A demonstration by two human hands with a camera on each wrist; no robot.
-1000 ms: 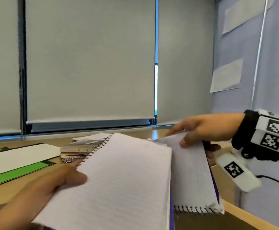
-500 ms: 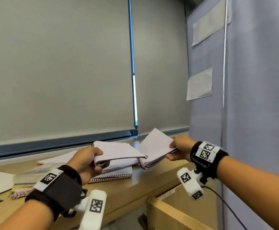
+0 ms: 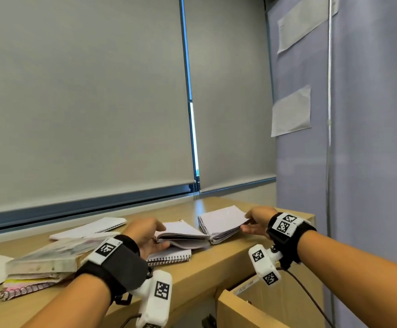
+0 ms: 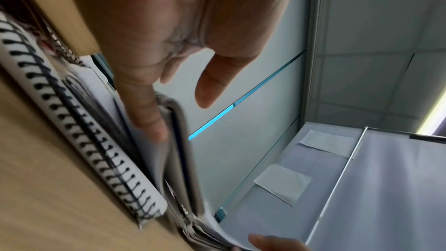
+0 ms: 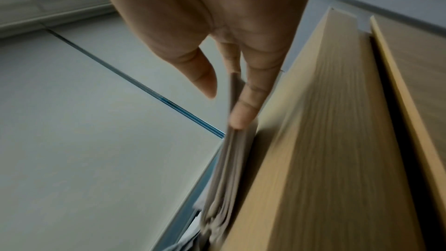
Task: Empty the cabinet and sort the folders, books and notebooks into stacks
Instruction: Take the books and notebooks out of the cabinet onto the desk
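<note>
- Both hands have come down since half a second ago: the open notebook (image 3: 201, 229) that was held in the air above the counter now lies low, resting on a closed spiral notebook (image 3: 170, 256) on the wooden counter top (image 3: 218, 261).
- Left hand (image 3: 145, 235) grips the left half of the notebook, thumb on top and fingers underneath; the left wrist view shows a finger (image 4: 147, 114) pressed along the pages while the thumb stands off them.
- Right hand (image 3: 255, 222) pinches the outer edge of the right half; in the right wrist view a fingertip (image 5: 241, 117) lies against the page stack and the thumb is lifted clear of it.
- Left of this spot sits a thick pile of books (image 3: 43, 263) on a pink spiral pad, and a white notebook (image 3: 91, 228) lies flat further back.
- Below the counter edge the cabinet door (image 3: 252, 308) stands open; what is left inside cannot be seen.
- Judging from this, the notebook is being laid onto the notebook stack. It is open, so it probably needs closing before the hands let go, or the loose pages may fan out and make the stack uneven.
</note>
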